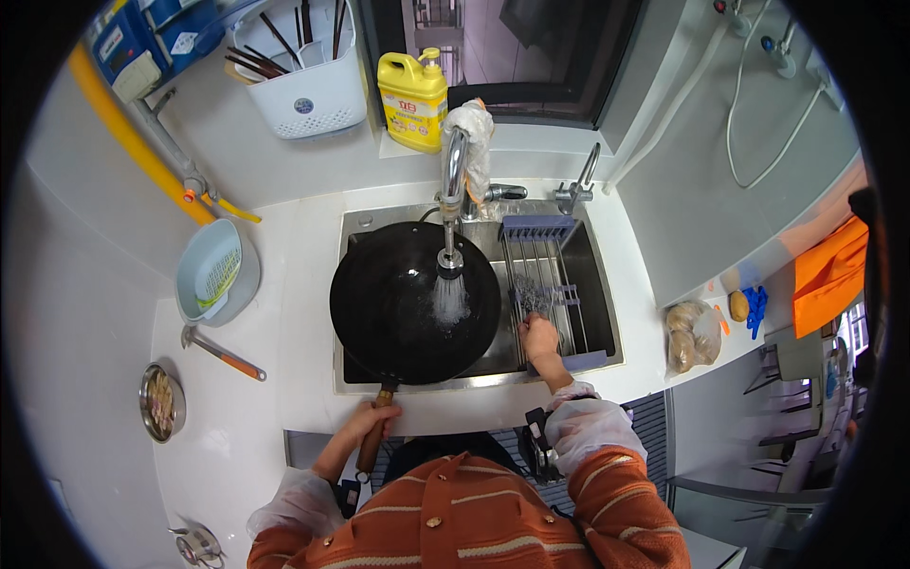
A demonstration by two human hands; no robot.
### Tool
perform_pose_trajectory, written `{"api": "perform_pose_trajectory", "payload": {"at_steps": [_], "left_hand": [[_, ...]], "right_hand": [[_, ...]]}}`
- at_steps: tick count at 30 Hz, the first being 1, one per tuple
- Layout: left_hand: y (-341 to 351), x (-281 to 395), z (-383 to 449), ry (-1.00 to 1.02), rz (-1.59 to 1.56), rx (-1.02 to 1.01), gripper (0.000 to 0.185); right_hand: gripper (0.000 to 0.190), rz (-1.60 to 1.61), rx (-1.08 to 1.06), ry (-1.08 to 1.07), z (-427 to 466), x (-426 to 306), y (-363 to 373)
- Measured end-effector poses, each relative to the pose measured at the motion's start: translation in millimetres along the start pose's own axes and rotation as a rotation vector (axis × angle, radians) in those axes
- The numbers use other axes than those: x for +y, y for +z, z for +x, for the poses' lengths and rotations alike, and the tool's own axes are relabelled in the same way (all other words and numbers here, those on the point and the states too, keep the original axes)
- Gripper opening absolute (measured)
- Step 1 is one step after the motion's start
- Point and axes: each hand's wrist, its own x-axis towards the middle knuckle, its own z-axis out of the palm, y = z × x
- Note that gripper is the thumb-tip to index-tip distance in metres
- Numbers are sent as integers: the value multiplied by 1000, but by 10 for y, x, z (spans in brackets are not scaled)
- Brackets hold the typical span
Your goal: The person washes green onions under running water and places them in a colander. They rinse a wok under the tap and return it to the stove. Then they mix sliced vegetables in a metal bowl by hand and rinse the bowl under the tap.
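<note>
My left hand point(371, 421) grips the wooden handle point(370, 447) of a black wok point(384, 306), which lies over the left part of a stainless steel sink point(610, 320). Water sprays into the wok from the nozzle of a chrome faucet point(455, 171), which has a white cloth point(478, 135) wrapped about its neck. To the right of the wok, my right hand point(540, 338) holds a steel wool scourer point(530, 293) above a roll-out drying rack point(546, 229) with grey-purple ends. Clear plastic sleeves cover both forearms.
A blue-grey basin point(247, 281), a ladle-like utensil point(226, 358) with an orange handle and a steel bowl of food point(149, 405) stand left. A yellow detergent jug point(412, 107) is behind the sink. On the right lie bagged round items point(689, 338). A small second tap point(583, 181) rises at the sink's back corner.
</note>
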Motion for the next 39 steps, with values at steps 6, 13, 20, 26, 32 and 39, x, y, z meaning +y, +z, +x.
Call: {"api": "perform_pose_trajectory", "payload": {"at_steps": [6,13,20,26,32,39], "left_hand": [[-15,-11,6,-15,-37,18,23],[-7,-47,37,-29,-22,28,22],[1,-42,40,-38,-60,20,19],[10,-19,18,-29,-25,18,24],[-33,-47,42,-41,-41,7,23],[-19,-32,17,-14,-24,-11,25]], "right_hand": [[23,-12,-22,46,76,10,86],[19,7,48,22,84,57,133],[22,159,124,-69,-422,159,-191],[16,245,278,-231,-837,295,-294],[18,150,396,-309,-943,167,-197],[18,149,409,-309,-951,147,-188]]}}
